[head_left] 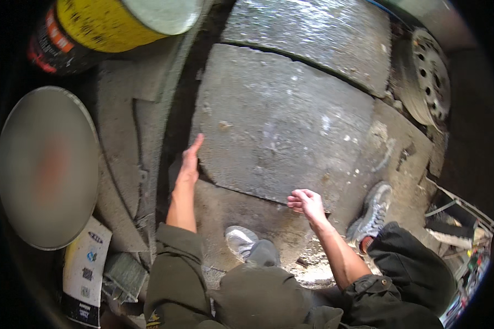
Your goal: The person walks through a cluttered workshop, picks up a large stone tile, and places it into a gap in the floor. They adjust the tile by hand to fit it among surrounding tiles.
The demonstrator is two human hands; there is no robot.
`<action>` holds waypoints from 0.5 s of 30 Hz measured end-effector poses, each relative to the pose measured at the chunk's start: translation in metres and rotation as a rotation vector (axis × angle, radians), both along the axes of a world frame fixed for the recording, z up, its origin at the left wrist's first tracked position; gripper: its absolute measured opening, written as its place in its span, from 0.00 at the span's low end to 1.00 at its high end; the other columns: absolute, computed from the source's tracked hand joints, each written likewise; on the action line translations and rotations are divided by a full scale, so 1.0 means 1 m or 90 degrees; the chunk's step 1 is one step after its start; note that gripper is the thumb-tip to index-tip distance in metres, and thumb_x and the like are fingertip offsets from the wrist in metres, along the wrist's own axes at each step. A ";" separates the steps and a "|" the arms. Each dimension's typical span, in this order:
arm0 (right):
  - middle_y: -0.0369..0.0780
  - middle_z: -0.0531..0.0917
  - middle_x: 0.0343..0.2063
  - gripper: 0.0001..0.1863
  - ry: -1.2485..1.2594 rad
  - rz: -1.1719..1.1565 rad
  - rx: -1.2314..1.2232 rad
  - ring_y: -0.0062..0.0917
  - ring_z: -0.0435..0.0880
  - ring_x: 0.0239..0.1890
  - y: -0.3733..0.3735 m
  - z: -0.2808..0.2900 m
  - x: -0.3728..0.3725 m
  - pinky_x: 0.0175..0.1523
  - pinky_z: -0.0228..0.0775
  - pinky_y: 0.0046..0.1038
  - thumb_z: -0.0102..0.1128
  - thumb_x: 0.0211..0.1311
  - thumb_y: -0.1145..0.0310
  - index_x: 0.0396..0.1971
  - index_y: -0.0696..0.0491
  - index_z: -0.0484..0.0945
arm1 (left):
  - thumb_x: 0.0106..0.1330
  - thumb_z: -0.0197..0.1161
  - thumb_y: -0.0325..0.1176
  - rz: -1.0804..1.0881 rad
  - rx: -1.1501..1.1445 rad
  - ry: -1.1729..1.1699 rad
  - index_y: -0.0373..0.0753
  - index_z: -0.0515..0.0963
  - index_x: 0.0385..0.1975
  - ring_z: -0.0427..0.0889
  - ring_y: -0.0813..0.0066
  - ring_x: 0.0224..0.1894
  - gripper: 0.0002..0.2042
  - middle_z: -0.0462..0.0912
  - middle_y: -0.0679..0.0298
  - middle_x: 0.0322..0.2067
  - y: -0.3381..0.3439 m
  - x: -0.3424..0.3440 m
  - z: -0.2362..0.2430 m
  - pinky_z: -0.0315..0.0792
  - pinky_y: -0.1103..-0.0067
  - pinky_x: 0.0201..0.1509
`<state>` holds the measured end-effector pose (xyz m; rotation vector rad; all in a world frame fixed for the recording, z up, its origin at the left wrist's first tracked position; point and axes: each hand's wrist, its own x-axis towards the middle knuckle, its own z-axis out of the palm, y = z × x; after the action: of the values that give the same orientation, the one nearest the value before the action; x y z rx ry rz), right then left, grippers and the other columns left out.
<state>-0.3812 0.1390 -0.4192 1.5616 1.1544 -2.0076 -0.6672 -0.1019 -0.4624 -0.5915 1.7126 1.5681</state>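
A large grey concrete slab [280, 120] with a rough, pale-speckled top lies in front of me. My left hand [189, 164] is at its left edge, by the near corner. The digit I can see points away from me along the side, and the other fingers are mostly hidden, apparently round the edge. At the slab's near edge, toward the right corner, is my right hand [307, 204]. Its fingers are curled in and bent toward the left; whatever they may hold does not show. My shoes [372, 211] stand on the ground on this side of the slab.
Another slab [313, 38] adjoins the far edge. A steel wheel rim [431, 79] leans at the far right. To the left stand a yellow and black drum [101, 27], a round-topped container [49, 164] and a white printed box [85, 268]. Clutter [455, 230] lies at the right.
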 end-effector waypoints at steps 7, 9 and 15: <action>0.45 0.86 0.31 0.21 -0.050 -0.060 -0.135 0.31 0.87 0.30 -0.024 0.026 0.021 0.37 0.81 0.29 0.58 0.64 0.53 0.38 0.60 0.79 | 0.58 0.65 0.62 -0.035 -0.013 0.032 0.25 0.66 0.62 0.67 0.63 0.64 0.45 0.69 0.54 0.63 -0.002 -0.004 0.002 0.58 0.71 0.68; 0.49 0.84 0.41 0.26 -0.089 -0.169 -0.247 0.34 0.86 0.41 -0.034 0.027 0.032 0.44 0.81 0.32 0.58 0.65 0.52 0.47 0.62 0.75 | 0.60 0.63 0.62 -0.048 -0.013 0.023 0.26 0.64 0.64 0.65 0.64 0.65 0.44 0.67 0.55 0.65 0.001 -0.003 0.004 0.56 0.71 0.69; 0.52 0.76 0.55 0.44 -0.029 -0.437 -0.337 0.38 0.80 0.53 -0.046 0.010 0.052 0.55 0.76 0.36 0.62 0.61 0.45 0.63 0.65 0.58 | 0.64 0.57 0.62 -0.085 -0.024 0.017 0.33 0.62 0.67 0.64 0.62 0.67 0.42 0.66 0.58 0.66 0.004 -0.002 0.014 0.56 0.64 0.69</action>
<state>-0.3287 0.0932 -0.4094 1.8210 0.0019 -2.3807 -0.6688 -0.0976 -0.4483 -0.4677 1.7675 1.4586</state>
